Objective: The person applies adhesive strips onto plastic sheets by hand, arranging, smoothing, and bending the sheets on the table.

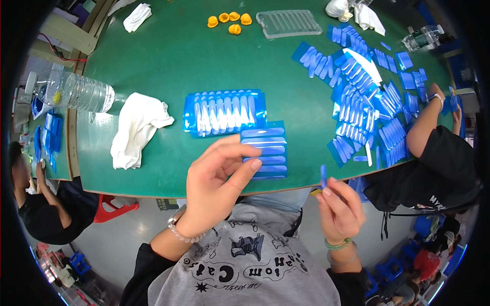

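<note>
My left hand (217,176) pinches the left edge of a blue film sheet (275,133) bearing a row of long rounded strips. It holds the sheet over the table's near edge. To the right, my right hand (341,211) is closed on a single narrow blue strip (323,176), which stands up from the fingertips. A small yellow piece (316,192) shows beside those fingers; whether it is worn on one cannot be told. Just beyond my left hand lies a stack of similar blue sheets (224,113), shiny with reflected light.
A loose heap of blue strip sheets (354,109) covers the green table's (153,66) right side. A co-worker's arm (426,122) reaches in there. White cloth (138,130) and a large clear bottle (76,92) lie left. Orange finger cots (234,17) and a clear ribbed tray (289,24) lie far back.
</note>
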Action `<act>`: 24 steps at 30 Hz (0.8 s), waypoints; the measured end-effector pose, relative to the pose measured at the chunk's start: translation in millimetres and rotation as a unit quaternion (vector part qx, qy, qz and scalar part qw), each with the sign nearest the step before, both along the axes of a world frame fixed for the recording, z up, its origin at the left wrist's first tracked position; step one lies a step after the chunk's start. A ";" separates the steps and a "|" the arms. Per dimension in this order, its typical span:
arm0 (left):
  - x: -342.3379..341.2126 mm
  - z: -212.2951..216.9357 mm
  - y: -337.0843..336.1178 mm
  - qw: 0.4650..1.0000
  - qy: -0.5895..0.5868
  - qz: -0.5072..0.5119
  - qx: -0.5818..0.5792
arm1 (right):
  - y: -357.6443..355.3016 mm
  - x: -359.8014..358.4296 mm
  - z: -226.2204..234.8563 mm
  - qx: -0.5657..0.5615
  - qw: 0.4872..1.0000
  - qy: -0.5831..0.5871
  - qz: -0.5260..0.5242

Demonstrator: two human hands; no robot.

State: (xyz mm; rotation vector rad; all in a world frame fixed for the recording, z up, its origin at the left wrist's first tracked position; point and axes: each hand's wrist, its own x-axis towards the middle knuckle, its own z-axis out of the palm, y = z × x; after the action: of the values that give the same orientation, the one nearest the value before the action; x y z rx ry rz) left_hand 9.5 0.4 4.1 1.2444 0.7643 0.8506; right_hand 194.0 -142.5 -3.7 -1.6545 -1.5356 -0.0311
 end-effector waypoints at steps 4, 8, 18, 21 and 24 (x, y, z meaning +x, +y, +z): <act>6.8 3.6 -10.8 0.999 0.006 -0.018 0.034 | 32.2 -25.0 23.0 0.038 0.999 -0.014 -0.029; 8.4 4.8 -13.3 0.996 -0.003 -0.073 0.049 | 48.7 -51.2 30.8 0.047 0.993 0.111 0.021; 14.8 10.8 -13.8 0.997 -0.028 -0.060 0.033 | 38.2 -45.2 39.1 0.037 0.969 0.233 0.072; 4.8 14.5 -9.3 0.980 0.068 -0.052 0.179 | 49.8 -30.5 59.9 0.057 0.972 0.228 0.010; 2.8 17.5 -5.0 0.948 0.117 -0.043 0.292 | 55.7 -7.4 68.9 0.015 0.990 0.135 0.028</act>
State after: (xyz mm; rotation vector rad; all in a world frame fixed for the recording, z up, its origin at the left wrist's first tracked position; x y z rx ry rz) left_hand 12.3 -4.5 21.6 1.9201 0.6572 0.8991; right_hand 186.6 -86.8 65.1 -1.5220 -1.3676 0.1902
